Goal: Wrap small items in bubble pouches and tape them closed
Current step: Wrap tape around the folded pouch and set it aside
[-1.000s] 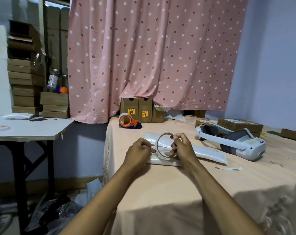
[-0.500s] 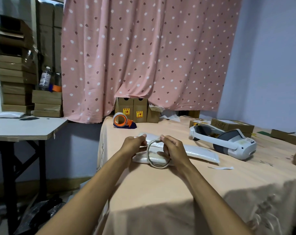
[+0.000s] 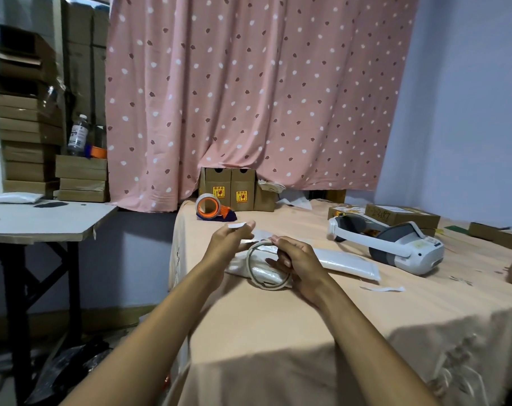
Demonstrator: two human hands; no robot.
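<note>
My right hand [image 3: 300,265] grips a thin, nearly used-up roll of clear tape [image 3: 267,284] above the table. My left hand [image 3: 230,243] pinches the free end of the tape [image 3: 237,225], a short white strip pulled up and away from the roll. Under both hands lies a white bubble pouch [image 3: 345,263], stretched across the peach tablecloth [image 3: 278,323]; its left end is partly hidden by my hands and the roll.
An orange tape dispenser [image 3: 212,208] sits at the table's back left, before small brown boxes [image 3: 231,190]. A white VR headset [image 3: 395,243] lies right of the pouch, with flat cartons behind it. A loose tape scrap [image 3: 383,288] lies near the pouch. A side table [image 3: 44,221] stands left.
My left hand has drawn the tape's end up and to the left, off the roll. The roll has tilted and dropped a little in my right hand.
</note>
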